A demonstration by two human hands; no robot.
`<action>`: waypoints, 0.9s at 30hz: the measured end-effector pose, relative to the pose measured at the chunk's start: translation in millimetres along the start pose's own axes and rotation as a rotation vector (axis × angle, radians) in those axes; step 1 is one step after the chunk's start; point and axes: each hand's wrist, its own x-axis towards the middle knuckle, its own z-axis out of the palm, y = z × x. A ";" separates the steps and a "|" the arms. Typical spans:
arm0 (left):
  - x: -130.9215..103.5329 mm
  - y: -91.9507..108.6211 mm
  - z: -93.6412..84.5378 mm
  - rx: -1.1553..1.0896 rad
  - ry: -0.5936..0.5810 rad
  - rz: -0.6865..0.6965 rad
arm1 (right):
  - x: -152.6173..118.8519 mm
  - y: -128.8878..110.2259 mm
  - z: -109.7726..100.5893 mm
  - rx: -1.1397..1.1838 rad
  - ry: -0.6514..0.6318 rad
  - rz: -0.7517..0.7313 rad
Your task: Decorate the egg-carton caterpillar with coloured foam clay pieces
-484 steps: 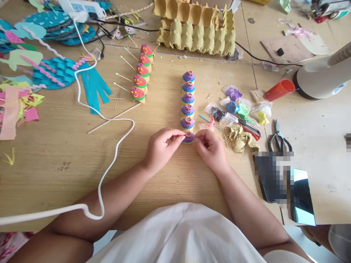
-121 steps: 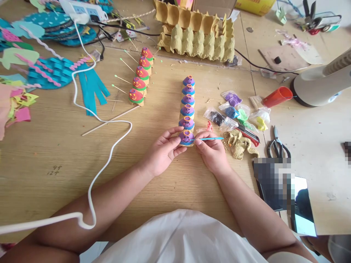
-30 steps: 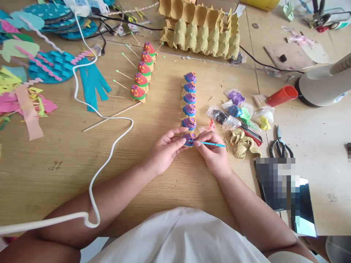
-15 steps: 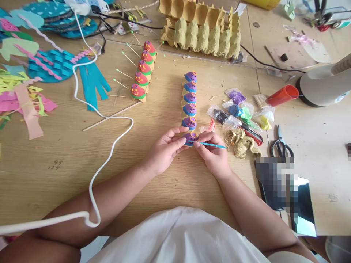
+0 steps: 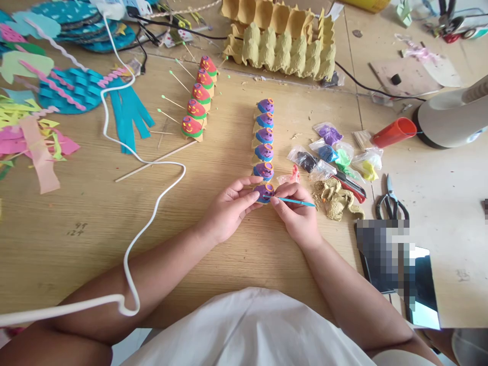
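A strip of egg-carton cups [image 5: 264, 136] covered in purple and blue clay runs away from me, with small faces and orange rings on the cups. My left hand [image 5: 229, 209] grips the nearest cup [image 5: 263, 191], thumb and fingers on its sides. In a pinch, my right hand [image 5: 299, 211] holds a thin blue clay modelling tool [image 5: 295, 201]. The tool's tip touches the face of that nearest cup, or lies right in front of it. Farther left stands a second strip of red and green cups [image 5: 196, 109], with green-tipped sticks poking out.
Right of the strip lie bagged clay [image 5: 307, 160], torn carton scraps [image 5: 335, 198], a utility knife [image 5: 351, 187], scissors [image 5: 389, 198] and a red cup [image 5: 394, 133]. Egg cartons [image 5: 282, 51] sit at the back. A white cable [image 5: 152, 213] crosses the left side, passing over my left forearm.
The right hand and the blue tool have shifted very slightly to the right. The left hand stays in place on the nearest cup.
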 end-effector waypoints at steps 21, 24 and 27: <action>-0.2 1.0 1.2 -0.009 0.007 -0.004 | -1.1 0.6 0.1 0.022 0.000 0.037; -0.2 1.0 1.0 -0.007 0.006 -0.005 | -1.4 1.0 -0.1 0.044 -0.006 0.027; -0.1 1.1 0.8 -0.002 0.004 -0.006 | -1.2 0.6 0.4 0.042 -0.005 0.037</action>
